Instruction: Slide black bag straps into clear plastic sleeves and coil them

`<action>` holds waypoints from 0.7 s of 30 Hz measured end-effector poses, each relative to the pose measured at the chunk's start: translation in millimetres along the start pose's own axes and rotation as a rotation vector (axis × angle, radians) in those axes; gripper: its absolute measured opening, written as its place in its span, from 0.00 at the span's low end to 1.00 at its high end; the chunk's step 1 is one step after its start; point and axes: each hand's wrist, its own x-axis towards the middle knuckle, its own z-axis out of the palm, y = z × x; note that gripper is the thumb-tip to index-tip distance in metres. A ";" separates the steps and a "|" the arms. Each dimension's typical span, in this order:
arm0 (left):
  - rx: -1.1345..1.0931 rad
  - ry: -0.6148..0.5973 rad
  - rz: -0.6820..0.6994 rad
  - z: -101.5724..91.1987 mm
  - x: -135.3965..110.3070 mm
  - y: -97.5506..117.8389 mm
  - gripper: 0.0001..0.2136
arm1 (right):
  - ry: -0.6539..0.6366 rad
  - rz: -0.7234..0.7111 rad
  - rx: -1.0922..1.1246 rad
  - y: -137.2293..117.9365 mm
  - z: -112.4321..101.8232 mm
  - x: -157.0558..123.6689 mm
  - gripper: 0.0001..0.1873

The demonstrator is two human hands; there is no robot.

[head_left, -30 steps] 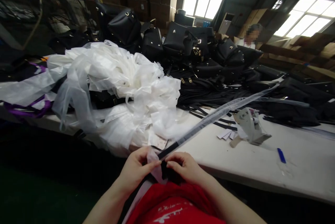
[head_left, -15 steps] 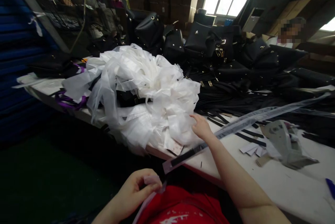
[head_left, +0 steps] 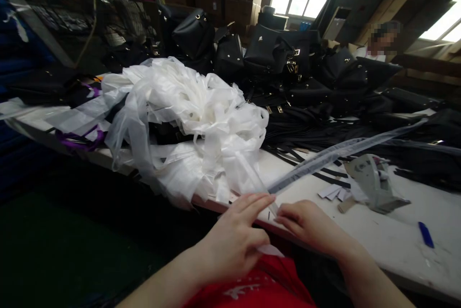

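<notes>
Right hand: fingertips pinched on one clear strip, slanting across the heap's corner.
Left hand: half-curled alongside; can't tell if it grips.
White heap: one, crowding the table ahead.
Grey device: one, right.
Blue tool: one, farther right.
Black bags: many, behind.
Co-worker: one, beyond.

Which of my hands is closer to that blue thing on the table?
Your right hand; it is at the near end of a pale strip. Your left hand lies farther from the blue thing, toward the white pile.
</notes>
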 end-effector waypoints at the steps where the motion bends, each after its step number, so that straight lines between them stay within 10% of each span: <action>1: 0.047 -0.054 0.092 5.3 13.4 3.4 0.06 | -0.030 -0.029 -0.028 -5.0 3.2 -13.0 0.17; 5: 0.059 -0.333 0.352 18.9 47.2 15.5 0.07 | -0.076 -0.101 0.008 0.4 -3.8 -69.1 0.16; 9: -0.254 -0.355 0.466 20.2 50.7 35.0 0.09 | 0.065 -0.408 0.549 26.1 -24.6 -89.7 0.22; 14: -0.889 -0.189 0.493 32.0 52.7 62.6 0.21 | 0.283 -0.404 0.475 6.4 1.6 -8.2 0.24; 18: -1.279 -0.234 0.153 20.3 29.5 63.5 0.29 | 0.285 -0.508 0.134 -26.0 39.3 82.9 0.15; 21: -1.401 -0.206 -0.184 -7.0 -35.8 56.8 0.22 | 0.214 -0.415 -0.266 -27.7 38.2 142.5 0.11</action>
